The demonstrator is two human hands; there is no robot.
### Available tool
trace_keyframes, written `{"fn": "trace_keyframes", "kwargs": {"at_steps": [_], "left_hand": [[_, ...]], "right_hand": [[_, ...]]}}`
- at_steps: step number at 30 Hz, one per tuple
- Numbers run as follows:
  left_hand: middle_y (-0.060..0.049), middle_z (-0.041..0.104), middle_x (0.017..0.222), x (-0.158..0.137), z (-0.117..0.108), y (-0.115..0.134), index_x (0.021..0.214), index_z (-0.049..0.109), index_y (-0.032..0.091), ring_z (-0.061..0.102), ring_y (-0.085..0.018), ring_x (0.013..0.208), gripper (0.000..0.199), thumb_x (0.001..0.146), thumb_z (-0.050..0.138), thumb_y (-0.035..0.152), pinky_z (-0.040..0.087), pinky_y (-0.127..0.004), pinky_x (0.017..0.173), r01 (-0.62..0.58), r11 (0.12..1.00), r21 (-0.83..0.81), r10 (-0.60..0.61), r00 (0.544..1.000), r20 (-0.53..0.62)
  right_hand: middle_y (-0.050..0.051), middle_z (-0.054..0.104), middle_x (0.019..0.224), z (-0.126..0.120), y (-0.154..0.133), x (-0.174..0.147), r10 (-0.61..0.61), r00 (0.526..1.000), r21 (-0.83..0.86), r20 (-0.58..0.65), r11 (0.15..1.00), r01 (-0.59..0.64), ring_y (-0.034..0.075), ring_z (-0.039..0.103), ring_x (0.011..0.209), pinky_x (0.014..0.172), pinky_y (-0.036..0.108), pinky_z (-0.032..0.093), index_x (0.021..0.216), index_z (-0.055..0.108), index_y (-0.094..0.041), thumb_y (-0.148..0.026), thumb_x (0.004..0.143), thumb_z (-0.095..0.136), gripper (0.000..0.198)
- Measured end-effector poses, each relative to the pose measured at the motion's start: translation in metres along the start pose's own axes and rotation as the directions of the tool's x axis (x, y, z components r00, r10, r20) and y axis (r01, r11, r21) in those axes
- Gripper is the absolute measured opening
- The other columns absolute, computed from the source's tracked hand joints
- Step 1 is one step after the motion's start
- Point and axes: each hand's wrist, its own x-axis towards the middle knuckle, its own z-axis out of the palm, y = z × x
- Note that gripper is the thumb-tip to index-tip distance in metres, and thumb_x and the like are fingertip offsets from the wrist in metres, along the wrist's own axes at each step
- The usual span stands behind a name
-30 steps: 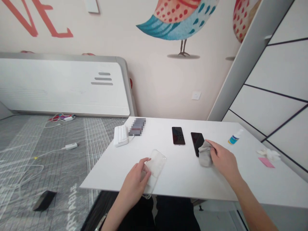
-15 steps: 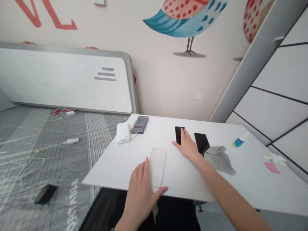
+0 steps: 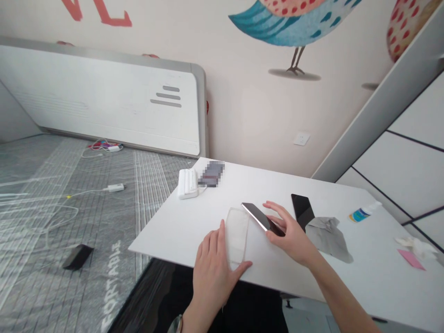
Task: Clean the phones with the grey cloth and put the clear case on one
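right hand point(image 3: 291, 233) pinches tilted phone point(image 3: 262, 218) | left hand point(image 3: 213, 263) flat, pinning clear case point(image 3: 237, 235) | risk: phone slips (edge-only hold), hits table point(image 3: 166, 231)

Clear case point(image 3: 237, 233); black phone point(image 3: 261, 217); grey cloth point(image 3: 329, 238); white table point(image 3: 347, 277); pink card point(image 3: 411, 259).

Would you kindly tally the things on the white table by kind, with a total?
Phones: 2, one held in the right hand at, one lying flat
Clear phone case: 1, under the left hand
Grey cloth: 1
Spray bottle: 1
White box: 1
Pink card: 1
Total: 7
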Motion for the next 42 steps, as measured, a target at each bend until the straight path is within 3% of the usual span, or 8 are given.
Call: {"fn": "trace_keyframes", "kwargs": {"at_steps": [4,9,14,19,24,29,35,42], "left_hand": [[-0.012,0.062,0.132,0.002,-0.004,0.001,0.164,0.026,0.019,0.057,-0.035,0.120,0.105,0.082,0.082,0.053,0.050,-0.047,0.100,-0.007,1.000,-0.022,0.008,0.999,0.035],[-0.014,0.062,0.135,0.003,-0.001,0.000,0.156,0.036,0.012,0.056,-0.033,0.122,0.075,0.088,0.065,0.024,0.048,-0.047,0.104,-0.050,0.999,-0.001,0.050,0.999,-0.022],[-0.012,0.063,0.132,0.001,0.000,-0.003,0.145,0.048,0.013,0.058,-0.030,0.121,0.058,0.087,0.052,0.010,0.049,-0.045,0.105,-0.103,0.995,0.016,0.104,0.993,-0.050],[-0.013,0.064,0.132,0.001,-0.001,-0.004,0.146,0.046,0.013,0.058,-0.032,0.121,0.059,0.087,0.052,0.010,0.050,-0.047,0.104,-0.105,0.994,0.016,0.105,0.993,-0.050],[-0.013,0.065,0.135,0.000,-0.005,0.001,0.147,0.046,0.016,0.059,-0.032,0.122,0.059,0.089,0.057,0.015,0.049,-0.047,0.106,-0.120,0.993,-0.017,0.119,0.993,-0.018],[-0.015,0.063,0.139,-0.007,-0.004,0.004,0.152,0.039,0.015,0.059,-0.033,0.125,0.073,0.083,0.063,0.018,0.047,-0.049,0.108,-0.101,0.991,-0.091,0.101,0.995,-0.005],[-0.019,0.061,0.144,-0.014,0.004,-0.001,0.160,0.023,0.016,0.062,-0.034,0.128,0.088,0.084,0.067,0.027,0.049,-0.052,0.105,-0.068,0.990,-0.121,0.061,0.996,-0.058],[-0.023,0.062,0.141,-0.021,0.014,0.000,0.153,0.031,0.012,0.059,-0.036,0.136,0.079,0.086,0.069,0.033,0.043,-0.056,0.114,-0.065,0.997,-0.049,0.057,0.987,-0.149]], "right_hand": [[0.004,0.037,0.169,0.014,-0.039,-0.030,0.001,0.998,-0.128,0.069,0.992,0.007,0.027,0.071,0.119,0.102,0.042,0.057,0.127,0.070,-0.032,-0.022,0.077,0.064,0.051],[0.007,0.014,0.176,0.051,-0.068,-0.036,0.008,0.997,-0.436,0.077,0.900,0.026,0.028,0.077,0.095,0.082,0.046,0.061,0.114,0.075,-0.026,-0.024,0.081,0.064,0.034],[0.009,0.003,0.177,0.075,-0.075,-0.037,-0.026,0.997,-0.515,0.080,0.855,0.063,0.035,0.068,0.125,0.083,0.045,0.063,0.123,0.071,-0.020,-0.028,0.089,0.064,0.035],[0.011,-0.001,0.177,0.059,-0.059,-0.045,-0.088,0.976,-0.390,0.198,0.907,0.161,0.040,0.052,0.144,0.107,0.050,0.056,0.142,0.063,-0.023,-0.036,0.084,0.078,0.062],[0.010,0.030,0.171,0.047,-0.032,-0.051,-0.176,0.948,-0.313,0.265,0.915,0.257,0.037,0.031,0.157,0.121,0.054,0.042,0.144,0.063,-0.028,-0.025,0.081,0.081,0.065],[0.012,0.054,0.156,0.056,-0.021,-0.052,-0.116,0.978,-0.355,0.175,0.919,0.172,0.039,0.048,0.147,0.117,0.058,0.047,0.139,0.069,-0.024,-0.047,0.073,0.092,0.074],[0.016,0.061,0.147,0.073,-0.018,-0.055,-0.224,0.975,-0.442,0.001,0.874,0.202,0.041,0.061,0.135,0.117,0.065,0.046,0.135,0.071,-0.017,-0.057,0.076,0.087,0.073],[0.017,0.069,0.139,0.085,-0.029,-0.047,-0.262,0.955,-0.401,-0.140,0.897,0.188,0.041,0.067,0.127,0.121,0.068,0.037,0.129,0.073,-0.017,-0.066,0.081,0.080,0.068]]}}
